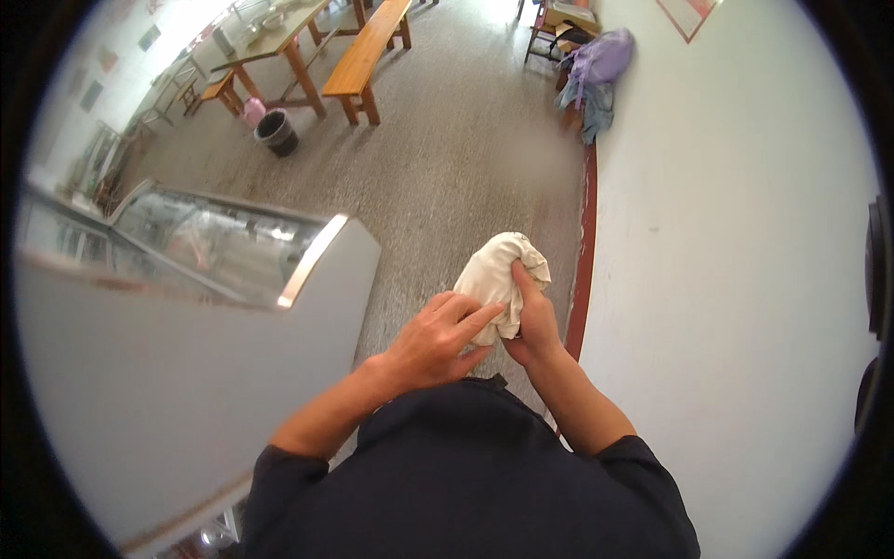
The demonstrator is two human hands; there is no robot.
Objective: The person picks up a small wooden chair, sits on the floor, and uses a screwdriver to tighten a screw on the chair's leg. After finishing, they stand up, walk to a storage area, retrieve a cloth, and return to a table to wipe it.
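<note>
A bunched cream-white cloth [492, 276] is held up in front of my chest. My right hand [535, 321] grips its right side, thumb lying on top and the other fingers hidden underneath. From the left, my left hand [438, 337] takes the cloth's lower left part, with the index finger laid across its surface and the other fingers bent. Folds gather near the right thumb. Whether anything is wrapped inside the cloth is hidden.
A glass-topped display case [363, 252] stands close on my left. A white wall [726, 279] with a red-brown base strip runs along my right. Farther off are a wooden bench [368, 51], a table [279, 42], a dark bin [277, 132] and a purple backpack [603, 58].
</note>
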